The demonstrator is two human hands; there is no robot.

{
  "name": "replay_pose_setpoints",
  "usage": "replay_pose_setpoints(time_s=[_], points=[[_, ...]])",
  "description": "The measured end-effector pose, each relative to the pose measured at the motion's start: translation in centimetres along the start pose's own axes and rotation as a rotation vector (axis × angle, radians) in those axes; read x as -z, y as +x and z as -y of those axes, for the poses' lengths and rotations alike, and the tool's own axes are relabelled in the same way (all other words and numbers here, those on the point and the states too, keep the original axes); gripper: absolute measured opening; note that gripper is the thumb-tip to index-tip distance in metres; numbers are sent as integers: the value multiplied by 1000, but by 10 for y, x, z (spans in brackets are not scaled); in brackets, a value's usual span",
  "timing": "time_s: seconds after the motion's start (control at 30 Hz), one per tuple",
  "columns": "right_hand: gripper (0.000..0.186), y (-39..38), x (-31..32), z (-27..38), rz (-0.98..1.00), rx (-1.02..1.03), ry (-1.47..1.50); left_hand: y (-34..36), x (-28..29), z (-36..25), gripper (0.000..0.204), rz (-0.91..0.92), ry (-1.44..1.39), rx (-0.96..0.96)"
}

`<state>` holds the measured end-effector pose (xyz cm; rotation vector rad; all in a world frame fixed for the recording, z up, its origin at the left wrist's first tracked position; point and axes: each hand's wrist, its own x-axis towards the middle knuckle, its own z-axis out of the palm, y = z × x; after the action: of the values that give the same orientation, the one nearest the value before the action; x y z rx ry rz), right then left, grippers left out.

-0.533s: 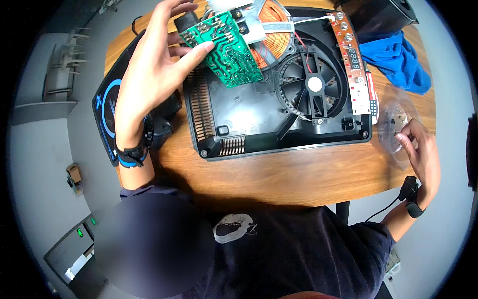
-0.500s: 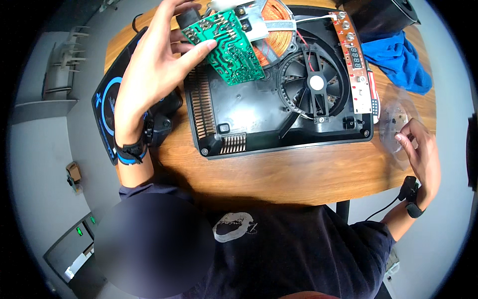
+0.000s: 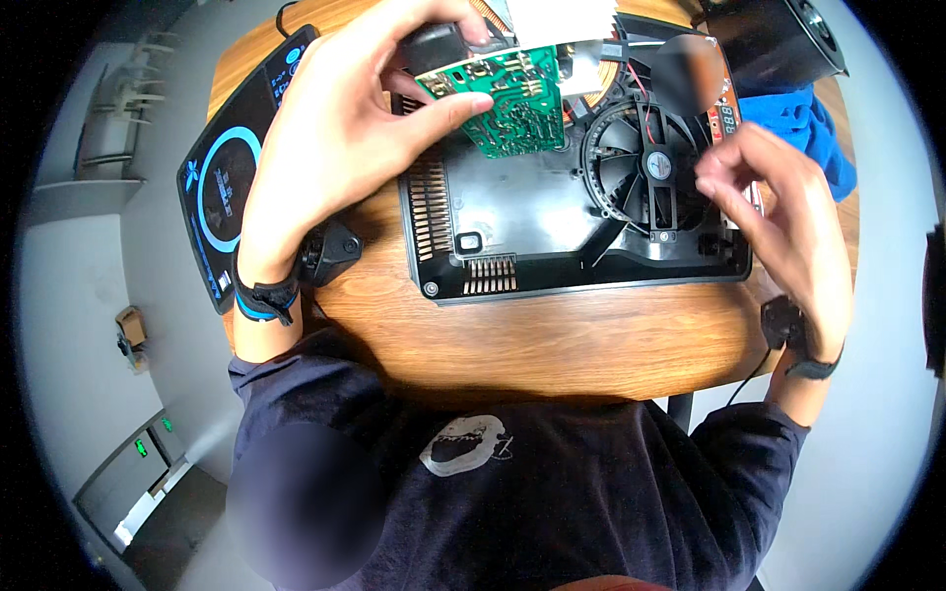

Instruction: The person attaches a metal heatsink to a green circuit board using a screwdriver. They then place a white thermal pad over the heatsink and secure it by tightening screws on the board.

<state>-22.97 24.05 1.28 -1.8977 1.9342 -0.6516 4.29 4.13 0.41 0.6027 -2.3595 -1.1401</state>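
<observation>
My left hand (image 3: 340,138) grips a green circuit board (image 3: 527,113) by its left side, thumb on the soldered face. The board is raised and tilted over an opened black appliance casing (image 3: 522,222), and a pale metal heat sink (image 3: 581,22) shows behind it. Part of a copper coil (image 3: 603,87) is visible beyond the board. To the right lies a black cooling fan (image 3: 658,165) in the casing. Near the fan's right side hovers my right hand (image 3: 793,212), thumb and fingertips pinched together; whatever they may hold is too small to make out.
A black glass panel with a blue ring (image 3: 212,187) lies at the left of the wooden table (image 3: 552,345). At the back right are a blue cloth (image 3: 803,128) and a black container (image 3: 774,39). An orange display board (image 3: 729,113) sits along the casing's right edge.
My right hand has moved left and up from the clear plastic tray at the right to beside the fan. The circuit board has tilted more upright in my left hand.
</observation>
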Motion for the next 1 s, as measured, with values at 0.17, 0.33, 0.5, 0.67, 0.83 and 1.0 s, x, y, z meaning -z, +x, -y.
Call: replay_pose_setpoints(time_s=[0.17, 0.33, 0.5, 0.67, 0.83, 1.0], points=[[51, 48, -3, -27, -60, 28, 38, -13, 3, 0, 36, 20, 160, -112], [66, 97, -7, -56, 97, 67, 230, -17, 5, -5, 33, 16, 231, -212], [41, 133, -10, -55, 389, -39, 384, -27, 2, -11, 26, 73, 151, -253], [12, 118, -11, -30, 182, -143, 386, -36, 4, -11, 36, 248, 328, -396], [11, 87, -9, -13, -46, -184, 486, -47, -4, -17, 34, 269, 427, -412], [25, 55, 4, -16, -223, -147, 415, -50, -4, -15, 32, 267, 443, -430]])
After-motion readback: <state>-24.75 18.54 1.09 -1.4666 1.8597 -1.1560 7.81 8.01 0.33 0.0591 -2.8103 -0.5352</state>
